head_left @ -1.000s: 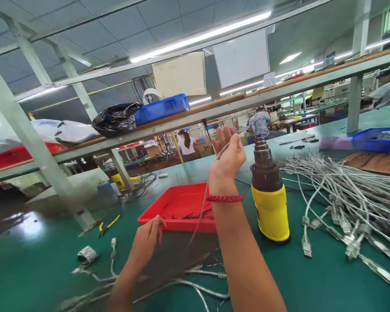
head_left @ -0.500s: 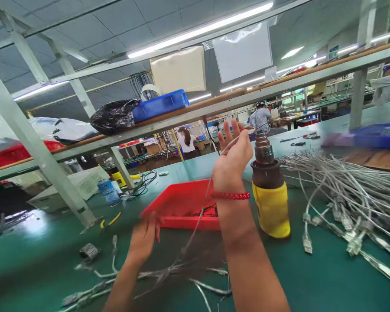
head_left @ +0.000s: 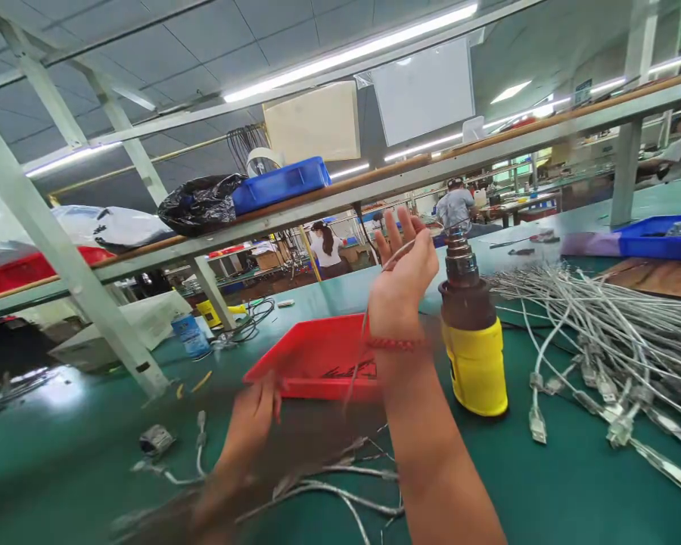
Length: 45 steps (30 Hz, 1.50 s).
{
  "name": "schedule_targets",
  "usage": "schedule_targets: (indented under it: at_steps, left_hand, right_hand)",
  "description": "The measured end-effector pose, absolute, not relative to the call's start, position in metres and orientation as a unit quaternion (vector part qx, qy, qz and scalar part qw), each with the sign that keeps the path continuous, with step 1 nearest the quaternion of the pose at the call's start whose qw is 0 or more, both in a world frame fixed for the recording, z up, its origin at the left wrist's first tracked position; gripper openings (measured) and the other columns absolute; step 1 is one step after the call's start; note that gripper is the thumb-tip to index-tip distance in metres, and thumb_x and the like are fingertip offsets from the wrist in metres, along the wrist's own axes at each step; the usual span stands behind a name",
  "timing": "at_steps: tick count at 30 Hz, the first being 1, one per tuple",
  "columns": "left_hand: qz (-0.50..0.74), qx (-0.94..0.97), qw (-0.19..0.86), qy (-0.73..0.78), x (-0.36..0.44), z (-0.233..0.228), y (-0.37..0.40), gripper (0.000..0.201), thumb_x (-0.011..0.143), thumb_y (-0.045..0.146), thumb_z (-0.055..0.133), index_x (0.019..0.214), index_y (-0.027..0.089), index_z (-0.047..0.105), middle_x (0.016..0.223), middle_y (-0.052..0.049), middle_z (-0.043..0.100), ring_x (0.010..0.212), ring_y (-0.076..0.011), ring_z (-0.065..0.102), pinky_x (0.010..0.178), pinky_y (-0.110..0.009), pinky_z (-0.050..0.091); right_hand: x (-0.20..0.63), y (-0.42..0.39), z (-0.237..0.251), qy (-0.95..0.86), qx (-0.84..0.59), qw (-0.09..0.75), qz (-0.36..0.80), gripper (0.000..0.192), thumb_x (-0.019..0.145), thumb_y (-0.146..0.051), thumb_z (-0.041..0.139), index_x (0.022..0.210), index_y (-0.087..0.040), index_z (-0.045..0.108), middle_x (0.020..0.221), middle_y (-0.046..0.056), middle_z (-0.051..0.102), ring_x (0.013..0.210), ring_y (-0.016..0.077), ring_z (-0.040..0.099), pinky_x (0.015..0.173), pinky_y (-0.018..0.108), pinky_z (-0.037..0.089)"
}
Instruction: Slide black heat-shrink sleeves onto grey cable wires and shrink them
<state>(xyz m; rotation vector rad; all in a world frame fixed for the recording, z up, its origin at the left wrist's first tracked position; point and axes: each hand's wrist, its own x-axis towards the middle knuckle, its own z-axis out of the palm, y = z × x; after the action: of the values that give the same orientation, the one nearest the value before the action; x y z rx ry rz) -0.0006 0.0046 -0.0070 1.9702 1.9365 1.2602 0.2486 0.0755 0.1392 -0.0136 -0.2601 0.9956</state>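
- The person's right hand (head_left: 404,280) is raised above the green table (head_left: 545,484), fingers pinched on a thin grey cable (head_left: 356,371), just beside the metal nozzle of the heat gun (head_left: 472,333).
- That heat gun stands upright on its yellow-and-black body, at about three o'clock from the raised hand.
- The cable runs down from the pinch, past a red bracelet (head_left: 394,344) on the wrist, toward seven o'clock, where the left hand (head_left: 253,428) sits low near the table.
- The left hand is blurred; its fingers look curled, but I cannot tell whether they are closed on the cable.
- A red tray (head_left: 312,363) lies on the table between and behind the two hands, with small dark bits inside.
- A few loose cables (head_left: 329,488) lie on the table just below the left hand, at six o'clock.
- A big heap of grey cables with plugs (head_left: 607,341) spreads well off at three o'clock, past the heat gun.
- A blue bin (head_left: 658,238) sits beyond that heap, at two o'clock.
- Up at eleven o'clock a shelf carries another blue crate (head_left: 281,185) and a black bag (head_left: 198,203).
- Other people work at benches far behind.
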Motion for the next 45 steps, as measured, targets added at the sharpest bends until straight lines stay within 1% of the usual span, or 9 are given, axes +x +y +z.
schedule_targets:
  at_steps: [7,23,27,30,33,37,39,41,45]
  left_hand:
    - [0.413,0.652,0.05,0.634,-0.002,-0.008,0.005,0.047,0.09,0.056,0.028,0.071,0.02,0.05,0.044,0.002,0.05,0.044,-0.0163,0.053,0.052,-0.027,0.041]
    - [0.445,0.649,0.071,0.613,-0.001,-0.01,0.008,0.047,0.089,0.058,0.031,0.07,0.02,0.053,0.043,0.003,0.049,0.041,-0.0152,0.051,0.049,-0.027,0.04]
    - [0.458,0.648,0.075,0.604,0.007,-0.014,0.003,0.048,0.092,0.055,0.032,0.066,0.02,0.053,0.043,0.001,0.051,0.042,-0.0145,0.049,0.05,-0.026,0.037]
    - [0.452,0.631,0.072,0.627,0.007,-0.021,0.002,0.054,0.094,0.055,0.027,0.064,0.019,0.056,0.043,0.0,0.051,0.046,-0.0144,0.052,0.056,-0.026,0.039]
    - [0.464,0.62,0.091,0.626,0.005,-0.028,0.005,0.057,0.093,0.059,0.029,0.07,0.017,0.061,0.048,-0.001,0.055,0.054,-0.0146,0.057,0.064,-0.026,0.043]
    - [0.519,0.61,0.137,0.584,0.011,-0.025,0.005,0.061,0.09,0.065,0.023,0.074,0.016,0.056,0.052,-0.002,0.052,0.059,-0.016,0.063,0.057,-0.025,0.043]
    - [0.55,0.604,0.141,0.559,0.014,-0.018,-0.001,0.064,0.09,0.067,0.016,0.077,0.016,0.053,0.057,-0.003,0.052,0.062,-0.0167,0.063,0.055,-0.025,0.044]
    - [0.562,0.611,0.128,0.542,0.016,-0.009,-0.009,0.062,0.089,0.069,0.023,0.079,0.016,0.055,0.065,-0.005,0.056,0.068,-0.0164,0.062,0.059,-0.025,0.045]
    - [0.627,0.589,0.094,0.5,0.018,0.003,-0.02,0.051,0.089,0.065,0.04,0.094,0.018,0.058,0.085,-0.006,0.063,0.083,-0.0172,0.06,0.065,-0.025,0.047]
  right_hand:
    - [0.24,0.069,0.14,-0.166,-0.002,0.869,0.466,0.018,0.091,-0.033,0.026,0.092,-0.023,0.042,0.108,0.006,0.066,0.102,0.0136,0.068,0.069,0.027,0.058]
    - [0.225,0.059,0.145,-0.162,0.028,0.836,0.524,0.019,0.093,-0.026,0.024,0.091,-0.021,0.042,0.1,0.006,0.069,0.087,0.0137,0.072,0.067,0.028,0.059]
    - [0.22,0.051,0.145,-0.161,0.043,0.793,0.586,0.024,0.095,-0.023,0.029,0.083,-0.019,0.05,0.084,0.001,0.073,0.076,0.0125,0.073,0.06,0.023,0.057]
    - [0.22,0.045,0.143,-0.318,-0.005,0.737,0.596,0.033,0.093,-0.019,0.033,0.073,-0.014,0.059,0.067,0.004,0.073,0.059,0.0136,0.071,0.049,0.02,0.051]
    - [0.222,0.041,0.139,-0.501,-0.05,0.654,0.565,0.037,0.09,-0.009,0.036,0.071,-0.01,0.068,0.065,0.003,0.072,0.054,0.0115,0.068,0.051,0.024,0.049]
    - [0.219,0.048,0.13,-0.635,-0.226,0.545,0.5,0.029,0.088,-0.006,0.046,0.071,-0.006,0.069,0.05,0.0,0.065,0.039,0.0048,0.059,0.045,0.018,0.043]
    - [0.208,0.057,0.123,-0.719,-0.291,0.442,0.451,0.03,0.088,-0.007,0.045,0.069,-0.006,0.069,0.046,0.0,0.062,0.037,0.0036,0.058,0.042,0.014,0.04]
    - [0.192,0.065,0.114,-0.788,-0.325,0.315,0.418,0.035,0.089,-0.011,0.044,0.062,-0.007,0.067,0.043,0.003,0.061,0.036,0.005,0.058,0.038,0.013,0.037]
    - [0.158,0.051,0.106,-0.88,-0.304,0.146,0.335,0.049,0.094,-0.032,0.044,0.053,-0.012,0.061,0.048,0.008,0.062,0.031,0.0075,0.049,0.036,0.022,0.039]
